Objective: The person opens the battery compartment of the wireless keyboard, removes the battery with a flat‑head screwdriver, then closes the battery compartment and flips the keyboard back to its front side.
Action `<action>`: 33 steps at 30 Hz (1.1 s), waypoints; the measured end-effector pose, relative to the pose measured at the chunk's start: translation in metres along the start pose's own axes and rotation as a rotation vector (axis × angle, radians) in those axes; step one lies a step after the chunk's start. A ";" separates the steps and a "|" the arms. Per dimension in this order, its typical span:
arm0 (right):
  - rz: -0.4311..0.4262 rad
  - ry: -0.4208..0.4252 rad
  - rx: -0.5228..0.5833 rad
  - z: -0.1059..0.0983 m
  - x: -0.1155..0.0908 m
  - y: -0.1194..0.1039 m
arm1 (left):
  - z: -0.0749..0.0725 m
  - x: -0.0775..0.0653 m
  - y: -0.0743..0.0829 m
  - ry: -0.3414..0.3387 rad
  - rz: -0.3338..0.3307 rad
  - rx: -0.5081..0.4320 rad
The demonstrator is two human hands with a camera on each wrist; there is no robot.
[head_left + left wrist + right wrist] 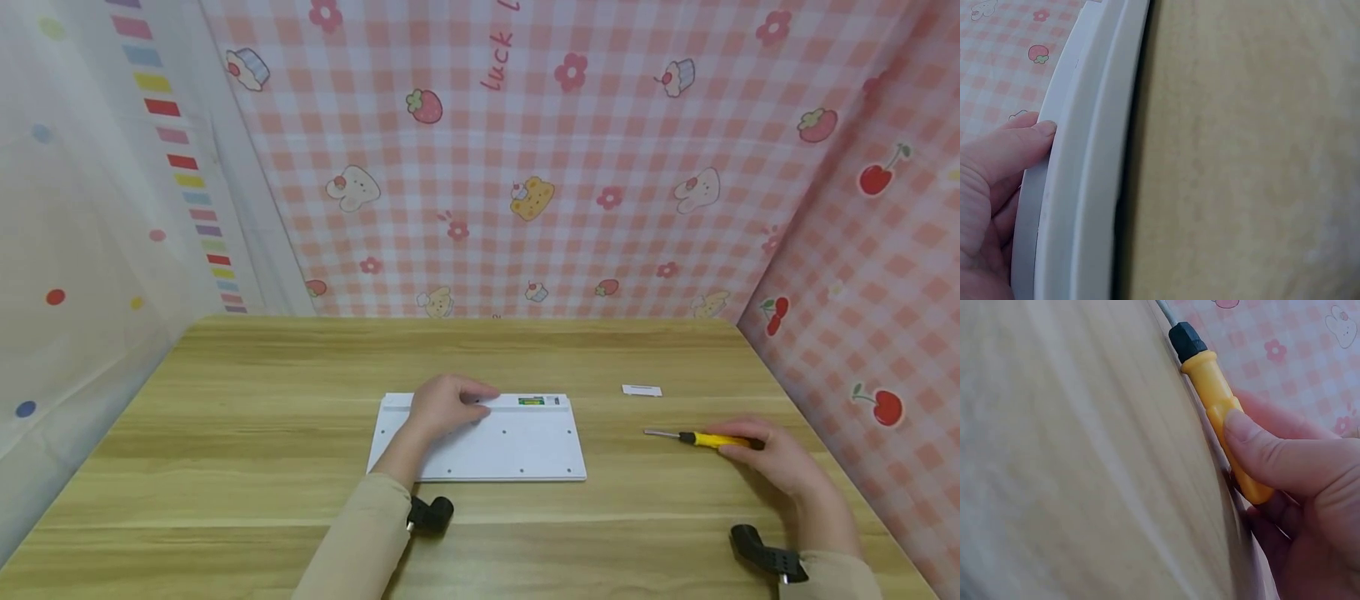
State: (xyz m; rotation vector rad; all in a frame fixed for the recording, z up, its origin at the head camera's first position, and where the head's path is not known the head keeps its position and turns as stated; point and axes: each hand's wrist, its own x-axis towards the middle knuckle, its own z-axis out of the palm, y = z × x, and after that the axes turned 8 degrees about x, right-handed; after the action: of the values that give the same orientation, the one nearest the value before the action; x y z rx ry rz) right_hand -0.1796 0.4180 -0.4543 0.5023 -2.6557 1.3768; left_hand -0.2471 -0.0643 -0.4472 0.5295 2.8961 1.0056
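A white keyboard (pixel 540 450) lies face down on the table, small screws dotting its back. Near its far right corner an open battery slot shows a green battery (pixel 532 402). My left hand (pixel 444 407) holds the keyboard's raised far edge, the thumb on the ridge and the fingers at the far side; in the left wrist view this edge (pixel 1094 156) passes the thumb. To the right, low over the table, my right hand (pixel 772 454) grips the yellow handle of a screwdriver (pixel 705 439), its metal tip pointing left. The right wrist view shows the thumb along the handle (pixel 1213 387).
A small white cover (pixel 642 390) lies on the wooden table (pixel 300 358), right of the keyboard and beyond the screwdriver. Patterned cloth (pixel 480 167) hangs behind the table and along its sides. Each wrist wears a black camera mount (pixel 431 515).
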 end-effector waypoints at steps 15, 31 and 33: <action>0.101 0.013 -0.048 0.019 0.016 -0.032 | -0.001 0.002 -0.002 -0.003 -0.004 0.001; 0.223 0.093 0.316 0.057 0.055 -0.072 | 0.003 0.002 -0.003 0.016 0.009 0.018; 0.232 0.101 0.353 0.062 0.060 -0.076 | 0.003 0.002 -0.002 0.018 0.006 0.018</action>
State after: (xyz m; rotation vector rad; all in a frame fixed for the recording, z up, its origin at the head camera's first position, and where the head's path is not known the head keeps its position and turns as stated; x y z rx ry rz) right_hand -0.2069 0.3129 -0.4174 0.1483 -2.4592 1.8982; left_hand -0.2492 -0.0634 -0.4513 0.5336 2.9241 0.9916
